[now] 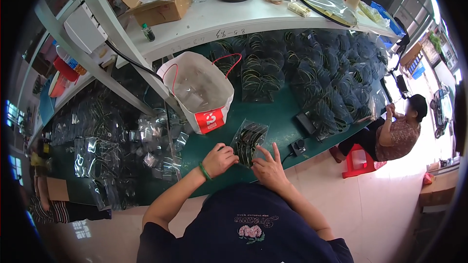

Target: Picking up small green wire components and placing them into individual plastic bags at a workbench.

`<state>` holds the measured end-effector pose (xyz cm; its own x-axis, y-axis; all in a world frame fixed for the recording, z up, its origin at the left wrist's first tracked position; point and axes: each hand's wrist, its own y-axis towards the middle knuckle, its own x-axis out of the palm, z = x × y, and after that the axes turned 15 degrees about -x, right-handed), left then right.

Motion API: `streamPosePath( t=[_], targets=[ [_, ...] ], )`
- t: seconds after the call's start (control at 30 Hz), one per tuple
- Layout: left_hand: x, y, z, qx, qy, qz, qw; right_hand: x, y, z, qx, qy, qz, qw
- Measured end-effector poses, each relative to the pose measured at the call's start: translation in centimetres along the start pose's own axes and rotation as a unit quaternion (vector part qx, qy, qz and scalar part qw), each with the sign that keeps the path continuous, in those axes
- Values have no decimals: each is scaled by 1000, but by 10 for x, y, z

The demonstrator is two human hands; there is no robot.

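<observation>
A clear plastic bag with coiled dark cables [249, 139] lies on the green table [282, 124] right in front of me. My left hand [220, 158], with a green bracelet at the wrist, is curled at the bag's near left corner and grips it. My right hand [268, 164] rests on the bag's near right edge with its fingers spread over the plastic.
A white paper bag with red handles [202, 92] stands open behind the cable bag. Piles of bagged cables [317, 75] cover the table's back right; empty clear bags [122, 141] lie to the left. A black adapter [298, 146] sits at the edge. A seated person [397, 131] is at right.
</observation>
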<state>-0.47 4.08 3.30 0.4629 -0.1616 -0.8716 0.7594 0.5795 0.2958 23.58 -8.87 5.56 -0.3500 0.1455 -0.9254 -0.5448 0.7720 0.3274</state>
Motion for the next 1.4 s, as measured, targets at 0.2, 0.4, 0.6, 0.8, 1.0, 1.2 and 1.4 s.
streamPosePath(
  t=[0.2, 0.4, 0.6, 0.8, 1.0, 1.2, 1.4],
  targets=[
    [10, 0, -3, 12, -9, 28, 1000, 6, 9, -7, 67, -3, 20, 998],
    [11, 0, -8, -11, 15, 12, 1000, 16, 10, -3, 94, 20, 34, 995],
    [12, 1, -1, -18, 36, 53, 998, 29, 14, 7, 113, -37, 56, 991],
    [5, 0, 2, -7, 18, 59, 998, 41, 3, 21, 18, -116, 81, 990],
    [15, -3, -3, 18, 49, 74, 996, 57, -12, 26, -45, -164, 92, 981],
    [18, -3, -1, 0, 80, 76, 994, 71, -11, 28, -33, -173, 103, 979],
    [21, 1, 8, -14, 107, 49, 993, 79, -10, 35, -6, -153, 70, 986]
  ],
)
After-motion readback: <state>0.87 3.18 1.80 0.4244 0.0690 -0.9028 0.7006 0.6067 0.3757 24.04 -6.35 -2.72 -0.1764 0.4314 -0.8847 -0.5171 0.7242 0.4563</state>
